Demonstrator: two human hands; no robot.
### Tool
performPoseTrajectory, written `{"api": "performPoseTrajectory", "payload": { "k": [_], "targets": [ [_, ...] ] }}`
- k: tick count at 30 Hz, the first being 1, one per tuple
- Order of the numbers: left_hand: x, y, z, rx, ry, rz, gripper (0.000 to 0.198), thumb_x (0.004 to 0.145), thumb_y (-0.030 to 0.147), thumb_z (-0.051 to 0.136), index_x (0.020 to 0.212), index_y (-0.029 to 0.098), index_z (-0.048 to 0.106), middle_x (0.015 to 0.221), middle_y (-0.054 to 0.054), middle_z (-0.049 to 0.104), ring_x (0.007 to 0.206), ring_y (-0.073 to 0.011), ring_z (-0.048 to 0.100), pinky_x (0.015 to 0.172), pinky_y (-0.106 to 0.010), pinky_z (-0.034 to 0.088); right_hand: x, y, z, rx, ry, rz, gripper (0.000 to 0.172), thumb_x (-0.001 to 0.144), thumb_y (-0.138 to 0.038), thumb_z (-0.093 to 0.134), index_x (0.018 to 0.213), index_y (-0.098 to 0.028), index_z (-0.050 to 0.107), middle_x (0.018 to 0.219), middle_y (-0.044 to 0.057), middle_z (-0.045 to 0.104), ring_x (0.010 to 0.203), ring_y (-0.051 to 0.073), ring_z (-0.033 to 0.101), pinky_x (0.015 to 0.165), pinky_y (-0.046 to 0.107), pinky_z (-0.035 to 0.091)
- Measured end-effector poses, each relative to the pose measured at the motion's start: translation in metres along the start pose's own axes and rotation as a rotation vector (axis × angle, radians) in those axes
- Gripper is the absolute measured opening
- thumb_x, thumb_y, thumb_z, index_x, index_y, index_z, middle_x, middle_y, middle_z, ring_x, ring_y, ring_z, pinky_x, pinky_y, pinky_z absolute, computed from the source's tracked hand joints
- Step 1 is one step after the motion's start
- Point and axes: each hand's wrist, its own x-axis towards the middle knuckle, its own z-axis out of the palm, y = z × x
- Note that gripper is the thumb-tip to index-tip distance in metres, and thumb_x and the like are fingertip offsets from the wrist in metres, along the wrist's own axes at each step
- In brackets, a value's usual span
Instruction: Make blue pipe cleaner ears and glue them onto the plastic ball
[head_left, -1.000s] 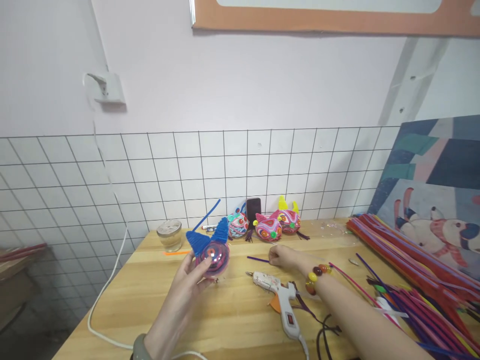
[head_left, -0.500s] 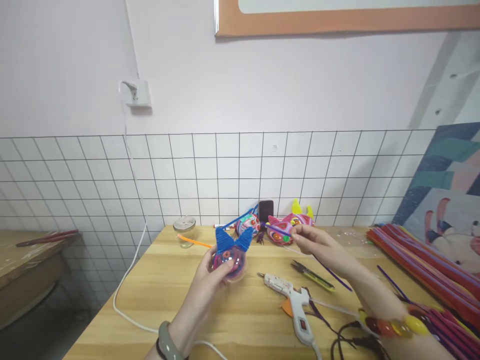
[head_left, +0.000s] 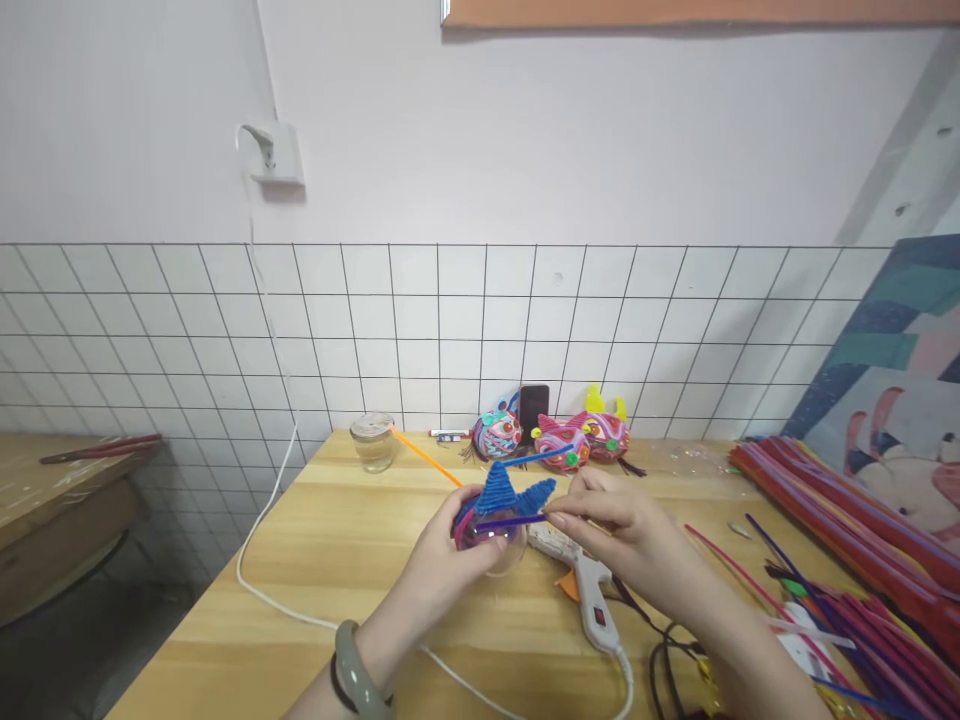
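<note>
My left hand (head_left: 457, 555) holds a clear round ball (head_left: 504, 555) with pink and purple windings and two blue ear shapes (head_left: 496, 492) on top. An orange pipe cleaner (head_left: 424, 455) and a blue one stick out from it. Between the thumb and fingers of my right hand (head_left: 600, 520) is the end of a purple pipe cleaner (head_left: 510, 522), which lies across the front of the ball. Just beneath my right hand is a white glue gun (head_left: 596, 605), partly covered.
Decorated fish-like figures (head_left: 496, 433) and a dark phone (head_left: 534, 408) stand near the wall. A glass jar (head_left: 373, 450) is at the back left. Bundled pipe cleaners (head_left: 847, 520) lie right. A white cable (head_left: 281, 603) crosses the table.
The ball in my left hand has shifted right and turned. My right hand has come down towards it, bringing the purple pipe cleaner across its front. The view has tilted down slightly.
</note>
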Motion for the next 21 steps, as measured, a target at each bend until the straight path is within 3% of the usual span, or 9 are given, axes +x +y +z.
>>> {"api": "performPoseTrajectory", "payload": {
  "k": [6,15,21],
  "targets": [
    [-0.0006,-0.0019,0.0018,0.004,-0.042,0.004,0.049,0.064,0.015,0.069,0.11,0.016,0.051,0.114,-0.011,0.062,0.104,-0.0236,0.057,0.093,-0.034,0.04,0.0019,-0.0006,0.0067,-0.01,0.008,0.023,0.021,0.085,-0.024,0.05,0.074,-0.02,0.068,0.071,0.003,0.055,0.07,0.017,0.053,0.064,0.029,0.043],
    [0.0006,-0.004,-0.001,-0.007,-0.048,-0.01,0.053,0.064,0.017,0.071,0.113,0.016,0.049,0.118,-0.012,0.06,0.106,-0.0232,0.056,0.094,-0.034,0.039,0.0005,0.0001,0.0082,-0.035,-0.001,0.028,0.02,0.084,-0.022,0.05,0.073,-0.02,0.067,0.069,0.002,0.052,0.066,0.016,0.052,0.06,0.027,0.042],
    [0.0001,-0.0062,-0.0033,-0.088,-0.122,-0.004,0.052,0.066,0.022,0.072,0.114,0.018,0.052,0.116,-0.011,0.062,0.108,-0.0246,0.055,0.094,-0.036,0.038,0.0001,0.0018,0.0066,-0.08,0.028,0.033,0.018,0.084,-0.024,0.052,0.079,-0.022,0.069,0.071,0.002,0.052,0.07,0.017,0.053,0.064,0.029,0.043]
  ]
}}
